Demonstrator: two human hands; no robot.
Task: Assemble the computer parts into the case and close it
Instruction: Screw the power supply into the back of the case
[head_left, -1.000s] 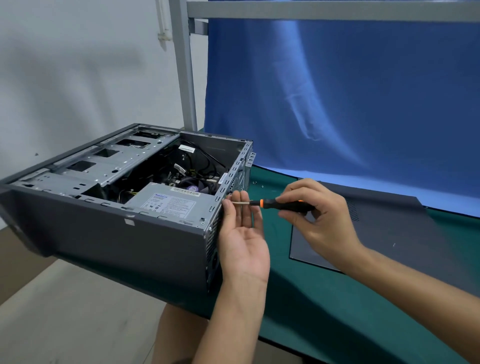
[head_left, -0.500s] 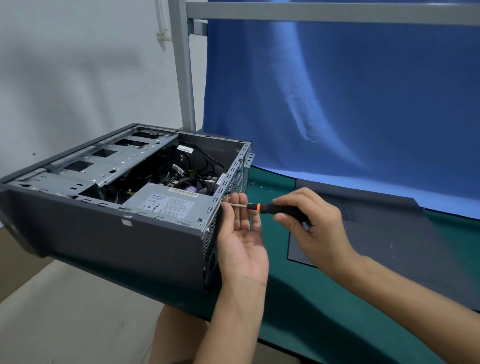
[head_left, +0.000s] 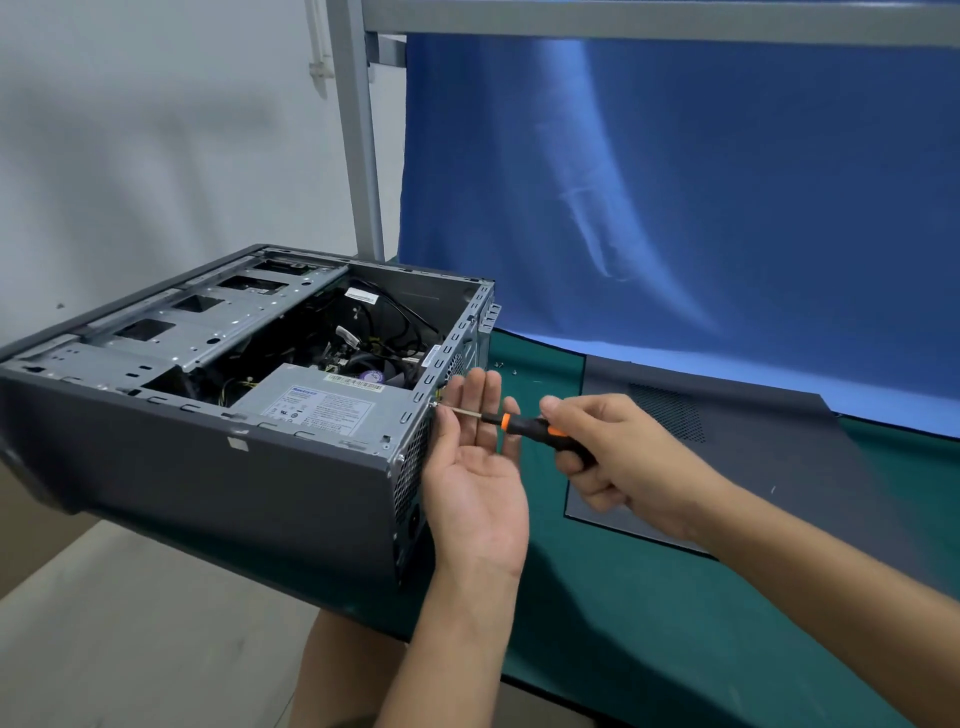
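At frame centre we seem to be screwing the rear of the open case (head_left: 208, 467), right hand (head_left: 623, 457) curled round the screwdriver (head_left: 540, 428), left hand (head_left: 472, 467) straight-fingered behind its shaft; next likely needs steady turning, tip seated.

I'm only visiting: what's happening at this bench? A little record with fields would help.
Computer case: open side up, overhanging the green mat
Power supply: seated in the near corner
Right hand: grips screwdriver, tip at the case's rear edge
Left hand: open, fingers straight behind the shaft
Side panel: flat on the mat, not fitted
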